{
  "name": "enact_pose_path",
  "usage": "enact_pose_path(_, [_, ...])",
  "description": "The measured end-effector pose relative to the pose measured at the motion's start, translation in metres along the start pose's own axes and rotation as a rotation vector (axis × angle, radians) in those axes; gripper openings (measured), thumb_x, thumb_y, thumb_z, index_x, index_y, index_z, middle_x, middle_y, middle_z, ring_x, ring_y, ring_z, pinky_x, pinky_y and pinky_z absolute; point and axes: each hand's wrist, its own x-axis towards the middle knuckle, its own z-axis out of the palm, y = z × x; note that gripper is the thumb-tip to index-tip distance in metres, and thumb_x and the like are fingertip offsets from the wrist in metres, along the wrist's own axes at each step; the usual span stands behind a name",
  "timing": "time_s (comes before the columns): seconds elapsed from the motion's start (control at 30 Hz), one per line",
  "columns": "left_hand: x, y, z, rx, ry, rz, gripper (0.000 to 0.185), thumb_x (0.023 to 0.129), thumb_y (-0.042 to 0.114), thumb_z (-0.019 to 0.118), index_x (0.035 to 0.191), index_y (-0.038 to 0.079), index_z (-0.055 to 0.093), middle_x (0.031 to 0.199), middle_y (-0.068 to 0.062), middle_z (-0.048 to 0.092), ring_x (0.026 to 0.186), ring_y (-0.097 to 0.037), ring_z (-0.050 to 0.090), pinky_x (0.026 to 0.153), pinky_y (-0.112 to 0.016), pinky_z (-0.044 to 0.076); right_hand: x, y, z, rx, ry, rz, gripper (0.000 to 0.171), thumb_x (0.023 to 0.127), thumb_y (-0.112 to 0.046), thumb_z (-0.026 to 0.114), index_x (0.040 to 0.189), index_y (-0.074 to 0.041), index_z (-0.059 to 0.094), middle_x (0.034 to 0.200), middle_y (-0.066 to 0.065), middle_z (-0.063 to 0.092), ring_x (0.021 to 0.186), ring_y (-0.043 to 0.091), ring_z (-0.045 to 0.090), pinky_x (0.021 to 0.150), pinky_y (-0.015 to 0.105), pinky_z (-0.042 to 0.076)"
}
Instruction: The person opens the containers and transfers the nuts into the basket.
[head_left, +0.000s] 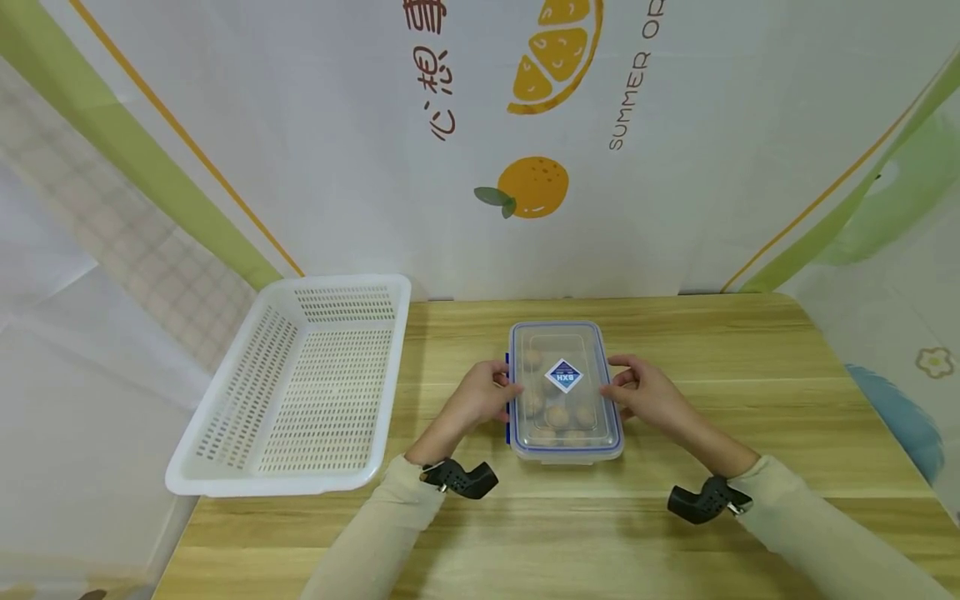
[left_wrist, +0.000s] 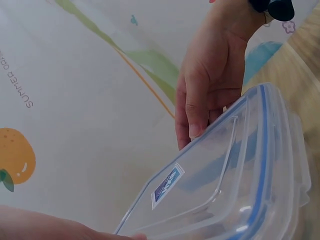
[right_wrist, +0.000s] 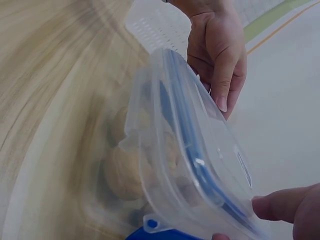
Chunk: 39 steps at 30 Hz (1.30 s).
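Observation:
A clear plastic food storage box (head_left: 566, 417) with a blue-rimmed lid and a diamond-shaped label (head_left: 564, 376) sits on the table. Several round tan-brown things (right_wrist: 125, 172) show through its walls; their kind is unclear. My left hand (head_left: 483, 393) grips the box's left side, thumb on the lid's edge, by a blue latch (head_left: 507, 425). From the right side my right hand (head_left: 641, 390) holds it too, thumb at the lid's rim. In the left wrist view the right hand (left_wrist: 210, 80) shows beyond the lid. The box hides some fingertips.
A white perforated plastic basket (head_left: 326, 400) stands on the left of the wooden table (head_left: 750, 400). Behind the table hangs a printed curtain (head_left: 360, 167) with orange fruit pictures and lettering. Dark wrist cameras (head_left: 461, 479) are strapped over both sleeves.

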Motion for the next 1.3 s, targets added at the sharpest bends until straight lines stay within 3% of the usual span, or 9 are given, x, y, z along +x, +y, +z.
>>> enact_pose_path(0.23, [-0.006,0.013,-0.005,0.031,0.025,0.037,0.051,0.100,0.009,0.065,0.147,-0.004,0.049,0.105,-0.012,0.055,0.078,-0.020,0.061,0.071,-0.045,0.062,-0.001,-0.008,-0.006,0.006,0.012,-0.005,0.063,0.100,-0.010,0.064,0.150,0.011,0.032,0.105,0.017,0.056,0.087,0.022,0.060,0.069,0.034,0.061])
enact_pose_path(0.5, [-0.010,0.024,-0.012,-0.032,0.034,0.116,0.065,0.098,0.003,0.066,0.157,0.006,0.037,0.101,-0.012,0.052,0.083,-0.024,0.062,0.063,-0.040,0.062,-0.003,-0.018,-0.014,0.069,0.030,-0.103,0.069,0.099,-0.005,0.065,0.157,-0.002,0.029,0.101,0.017,0.057,0.083,0.022,0.060,0.066,0.036,0.061])
enact_pose_path(0.7, [-0.012,0.026,-0.015,-0.057,0.023,0.170,0.062,0.098,0.002,0.065,0.155,0.014,0.043,0.100,-0.011,0.052,0.080,-0.023,0.062,0.065,-0.042,0.062,-0.007,-0.022,-0.021,0.082,0.015,-0.170,0.059,0.102,-0.006,0.061,0.156,-0.003,0.036,0.106,0.020,0.057,0.084,0.018,0.060,0.066,0.033,0.060])
enact_pose_path(0.8, [-0.012,0.026,-0.017,-0.063,0.024,0.198,0.056,0.101,0.005,0.063,0.154,0.013,0.046,0.105,-0.013,0.055,0.077,-0.019,0.062,0.066,-0.041,0.062,-0.008,-0.024,-0.023,0.087,0.013,-0.191,0.048,0.108,-0.009,0.051,0.154,-0.001,0.039,0.108,0.020,0.057,0.086,0.016,0.059,0.068,0.031,0.059])
enact_pose_path(0.97, [-0.010,0.025,-0.018,-0.075,0.038,0.266,0.043,0.108,0.004,0.045,0.151,0.006,0.048,0.107,-0.016,0.060,0.084,-0.023,0.063,0.069,-0.038,0.062,-0.010,-0.026,-0.027,0.130,0.036,-0.203,0.044,0.111,-0.005,0.035,0.154,0.001,0.039,0.118,0.019,0.052,0.094,0.013,0.055,0.074,0.025,0.056])
enact_pose_path(1.13, [-0.009,0.027,-0.020,0.001,0.084,0.346,0.041,0.107,-0.003,0.043,0.147,0.000,0.051,0.107,-0.016,0.061,0.082,-0.026,0.064,0.066,-0.032,0.059,-0.011,-0.031,-0.032,0.038,0.063,-0.265,0.047,0.106,0.004,0.041,0.153,0.001,0.041,0.134,0.026,0.050,0.097,0.008,0.055,0.073,0.020,0.051])
enact_pose_path(1.2, [-0.009,0.028,-0.021,0.048,0.109,0.383,0.040,0.106,-0.003,0.046,0.146,0.000,0.053,0.108,-0.017,0.062,0.079,-0.032,0.066,0.060,-0.028,0.056,-0.012,-0.033,-0.033,-0.013,0.079,-0.295,0.048,0.104,0.007,0.044,0.152,0.001,0.043,0.137,0.026,0.051,0.091,0.009,0.057,0.063,0.022,0.050])
enact_pose_path(1.3, [-0.008,0.028,-0.022,0.116,0.148,0.459,0.033,0.106,-0.001,0.050,0.136,-0.002,0.061,0.102,-0.017,0.063,0.077,-0.037,0.067,0.055,-0.023,0.053,-0.012,-0.036,-0.034,-0.076,0.118,-0.338,0.035,0.106,0.003,0.047,0.139,0.004,0.056,0.118,0.026,0.059,0.078,0.014,0.060,0.057,0.026,0.050])
